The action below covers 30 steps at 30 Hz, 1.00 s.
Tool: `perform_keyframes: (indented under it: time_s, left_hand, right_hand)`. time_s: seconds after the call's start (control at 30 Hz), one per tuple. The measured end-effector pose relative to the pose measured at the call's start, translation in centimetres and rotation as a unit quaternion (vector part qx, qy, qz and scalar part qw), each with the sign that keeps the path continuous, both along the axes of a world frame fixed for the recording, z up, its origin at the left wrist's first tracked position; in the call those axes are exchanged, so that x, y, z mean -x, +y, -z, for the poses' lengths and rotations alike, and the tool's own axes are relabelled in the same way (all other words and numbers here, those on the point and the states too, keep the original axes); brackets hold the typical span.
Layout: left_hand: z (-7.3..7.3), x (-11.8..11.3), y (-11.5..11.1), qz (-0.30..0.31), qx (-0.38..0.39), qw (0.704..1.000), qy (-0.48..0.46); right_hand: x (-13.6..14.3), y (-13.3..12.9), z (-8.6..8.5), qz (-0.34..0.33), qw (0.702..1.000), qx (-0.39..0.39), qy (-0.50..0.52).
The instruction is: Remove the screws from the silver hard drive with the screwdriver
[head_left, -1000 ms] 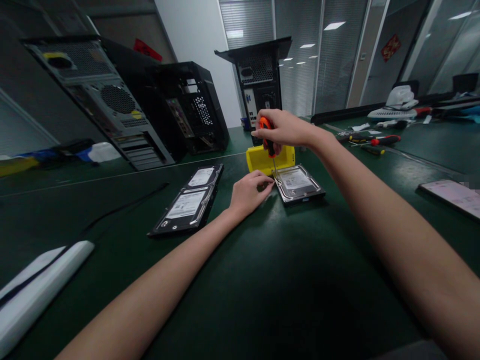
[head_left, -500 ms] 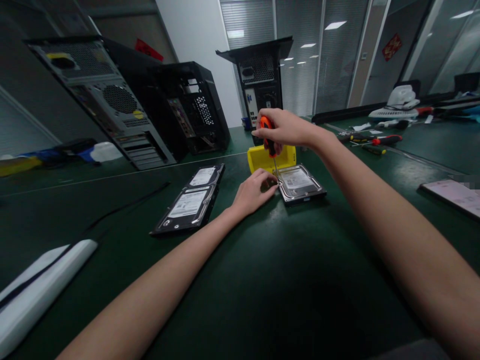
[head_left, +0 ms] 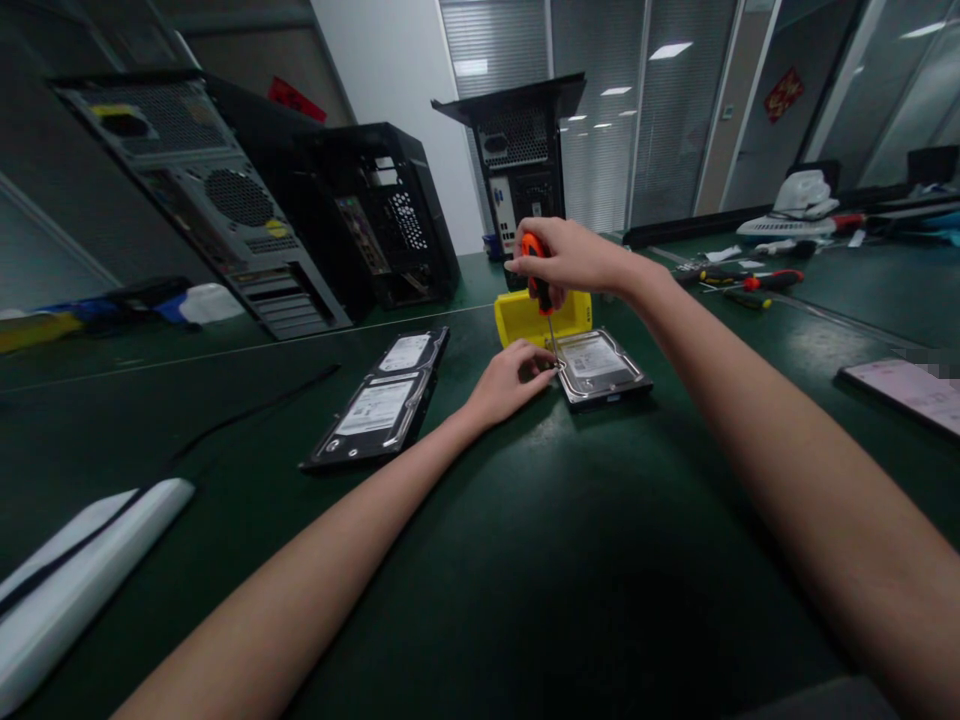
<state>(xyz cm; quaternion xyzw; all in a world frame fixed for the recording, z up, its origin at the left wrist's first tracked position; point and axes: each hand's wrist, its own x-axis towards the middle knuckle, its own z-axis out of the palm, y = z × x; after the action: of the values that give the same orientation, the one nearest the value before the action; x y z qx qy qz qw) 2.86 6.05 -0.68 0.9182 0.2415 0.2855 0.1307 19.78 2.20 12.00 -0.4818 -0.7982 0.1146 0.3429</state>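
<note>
Head view: over the drive [head_left: 600, 364], the right hand [head_left: 570, 256] grips a screwdriver [head_left: 544, 299], best held upright; left hand [head_left: 508, 380] beside the drive, grip unclear.

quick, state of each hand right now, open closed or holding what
Left hand: curled beside the left edge of the hard drive; whether it grips anything cannot be told.
Right hand: closed, holding the orange-and-black screwdriver.

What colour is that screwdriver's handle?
Orange and black; the screwdriver's handle shows best in the head view.
</note>
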Motion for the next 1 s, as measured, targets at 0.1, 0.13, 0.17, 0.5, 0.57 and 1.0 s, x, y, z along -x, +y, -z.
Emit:
perform_keyframes:
  time_s: [0.1, 0.13, 0.17, 0.5, 0.57, 1.0]
  left_hand:
    - [-0.11, -0.01, -0.02, 0.002, 0.015, 1.000, 0.001]
    - [-0.14, -0.02, -0.04, 0.002, 0.019, 1.000, 0.002]
    - [-0.17, -0.02, -0.05, 0.002, 0.021, 1.000, 0.002]
    - [-0.09, 0.02, 0.13, 0.004, 0.033, 0.999, -0.003]
    - [-0.06, 0.02, 0.19, 0.005, 0.036, 0.999, -0.004]
    - [-0.23, -0.05, 0.09, 0.005, 0.035, 0.999, -0.005]
  right_hand:
    - [-0.03, 0.25, 0.21, -0.002, 1.000, 0.016, -0.002]
    - [-0.05, 0.31, 0.28, -0.005, 1.000, 0.019, -0.001]
    - [-0.08, 0.35, 0.31, -0.006, 1.000, 0.017, -0.001]
    - [0.00, 0.13, 0.16, -0.001, 1.000, 0.008, 0.002]
    - [0.00, 0.20, 0.28, -0.009, 1.000, 0.016, 0.007]
    - [0.00, 0.17, 0.19, 0.007, 1.000, 0.008, -0.012]
